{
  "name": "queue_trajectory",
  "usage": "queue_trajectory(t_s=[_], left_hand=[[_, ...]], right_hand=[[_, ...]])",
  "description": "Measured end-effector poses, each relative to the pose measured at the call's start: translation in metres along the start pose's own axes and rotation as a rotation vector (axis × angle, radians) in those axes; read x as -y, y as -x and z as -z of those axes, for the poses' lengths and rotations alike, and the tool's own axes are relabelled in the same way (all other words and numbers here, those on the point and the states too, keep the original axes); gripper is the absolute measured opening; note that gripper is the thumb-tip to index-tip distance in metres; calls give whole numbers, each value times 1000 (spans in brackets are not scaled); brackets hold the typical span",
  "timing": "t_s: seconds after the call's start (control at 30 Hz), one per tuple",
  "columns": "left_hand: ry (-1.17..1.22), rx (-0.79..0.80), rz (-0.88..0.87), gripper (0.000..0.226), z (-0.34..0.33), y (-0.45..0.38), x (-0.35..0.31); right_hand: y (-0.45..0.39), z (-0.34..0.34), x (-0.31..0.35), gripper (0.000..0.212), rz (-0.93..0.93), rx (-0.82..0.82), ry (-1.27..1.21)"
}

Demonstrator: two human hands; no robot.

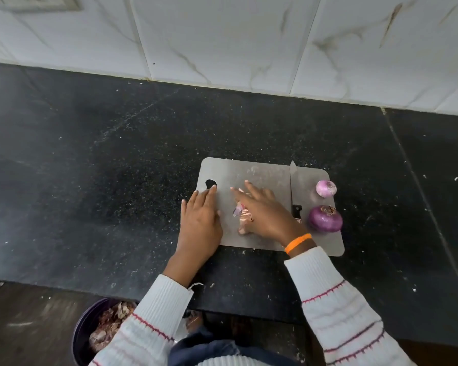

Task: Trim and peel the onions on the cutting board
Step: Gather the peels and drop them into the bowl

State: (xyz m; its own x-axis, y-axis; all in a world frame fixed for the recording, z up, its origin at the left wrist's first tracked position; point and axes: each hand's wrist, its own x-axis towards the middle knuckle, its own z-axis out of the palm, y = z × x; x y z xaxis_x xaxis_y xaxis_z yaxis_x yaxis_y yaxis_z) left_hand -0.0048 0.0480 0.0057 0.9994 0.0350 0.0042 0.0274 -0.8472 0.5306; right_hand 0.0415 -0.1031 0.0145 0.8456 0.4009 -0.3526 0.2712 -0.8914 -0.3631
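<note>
I see wide open dark bench (90,159) to the left of the cutting board (265,170) and behind it up to the tiled wall (222,35), so passage there is free. On the board, my two hands fill the left half: left hand (200,217) flat at the left edge, right hand (265,212) spread over a heap of peels (242,215). The knife (293,188) lies lengthwise as a barrier, with two onions, small (326,188) and large (325,219), crowding the right edge. A bin (90,331) sits below the bench front.
</note>
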Motion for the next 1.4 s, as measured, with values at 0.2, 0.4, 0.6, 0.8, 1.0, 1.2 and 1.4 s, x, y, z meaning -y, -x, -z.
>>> queue_trajectory(t_s=[0.2,0.4,0.6,0.8,1.0,1.2,1.4], left_hand=[[122,-97,-77,45,-10,6,-3],[124,-123,-49,45,-11,6,-6],[122,-94,-57,46,-24,-4,-1],[15,181,-207,65,-25,-26,-1],[-127,329,-263,58,-39,-31,-21],[-227,319,-306,59,-50,-6,-34],[-224,273,-302,62,-50,18,-38]], right_hand=[[12,-32,15,49,68,-304,214],[24,-55,14,34,102,-591,217],[21,-56,4,19,122,-567,87],[15,2,-15,16,-177,-549,-793],[21,14,-29,18,-259,-560,-945],[24,7,-33,18,-268,-548,-1033],[25,12,-33,19,-223,-598,-1034]])
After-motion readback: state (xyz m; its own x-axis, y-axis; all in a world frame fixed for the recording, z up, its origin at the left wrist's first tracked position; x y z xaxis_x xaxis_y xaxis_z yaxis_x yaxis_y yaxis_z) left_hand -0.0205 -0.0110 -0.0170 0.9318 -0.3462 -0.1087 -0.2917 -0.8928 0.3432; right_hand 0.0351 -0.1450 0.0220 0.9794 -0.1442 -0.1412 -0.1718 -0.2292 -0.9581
